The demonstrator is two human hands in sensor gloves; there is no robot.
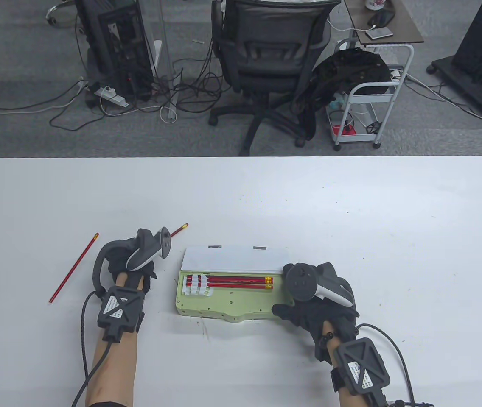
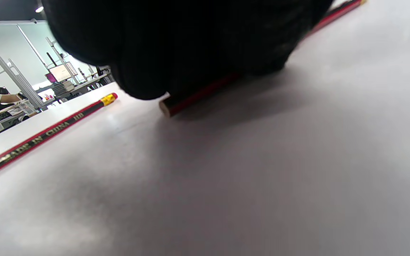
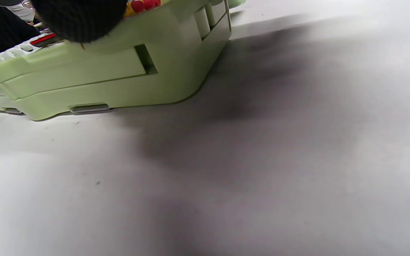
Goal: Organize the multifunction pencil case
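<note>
White bench [image 1: 241,190], items listed outward from the near edge with the pencil case as landmark. Right hand [image 1: 321,305], black sensor glove with a tracker on its back: lies at the case's right end, touching it; the right wrist view shows a gloved fingertip [image 3: 80,17] set on the case's top edge, beside the red eraser ends of the stored pencils; whether the fingers curl round the case or merely press on it cannot be told. Pencil case [image 1: 228,296], pale green body, near the bench's front and between the two hands: lid [image 1: 236,258] white, swung open at the far long side; three red pencils [image 1: 232,282] lie side by side in the tray just under the lid, brass ferrules toward the right end, a white clip holder across their left ends. Left hand [image 1: 133,263], same glove and tracker: left of the case and apart from it; its fingers are down on a red pencil [image 2: 198,97] that lies flat on the bench, seemingly pinching it, and the pencil's ferrule end pokes out beyond the hand. Second loose red pencil [image 1: 73,268]: further left of the case, lying free at a diagonal, untouched, gold lettering along its side. Beyond the bench: grey carpet, black office chair [image 1: 266,55], white trolley [image 1: 368,106], cables and a power strip.
</note>
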